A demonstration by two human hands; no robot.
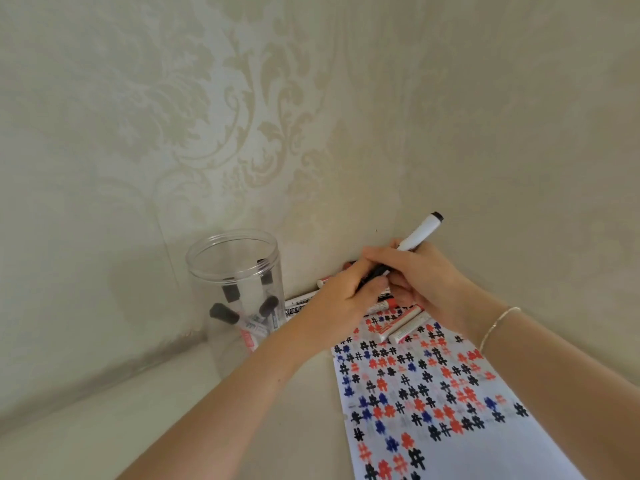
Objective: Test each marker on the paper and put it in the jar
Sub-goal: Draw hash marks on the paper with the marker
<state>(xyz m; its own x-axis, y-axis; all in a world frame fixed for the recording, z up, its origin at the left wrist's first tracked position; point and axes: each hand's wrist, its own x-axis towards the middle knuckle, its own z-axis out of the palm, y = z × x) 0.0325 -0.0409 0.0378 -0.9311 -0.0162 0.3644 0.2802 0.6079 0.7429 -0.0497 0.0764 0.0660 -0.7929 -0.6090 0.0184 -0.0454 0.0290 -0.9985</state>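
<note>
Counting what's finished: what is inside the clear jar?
The jar holds several markers with dark caps, leaning inside. Their lower ends blur together, so an exact count is not possible.

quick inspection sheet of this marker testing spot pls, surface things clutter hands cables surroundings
surface: pale tabletop set into a corner
job's things: clear jar upright, open, several markers inside; paper covered in black, red and blue hash marks; black-capped marker held above the paper's far end; loose markers lying on the paper's far end and against the wall
clutter: nothing seen
hands: right hand grips the marker's barrel; left hand pinches its lower end, cap apparently there
cables: nothing seen
surroundings: patterned cream wallpaper on both walls; thin bracelet on the right wrist
</note>
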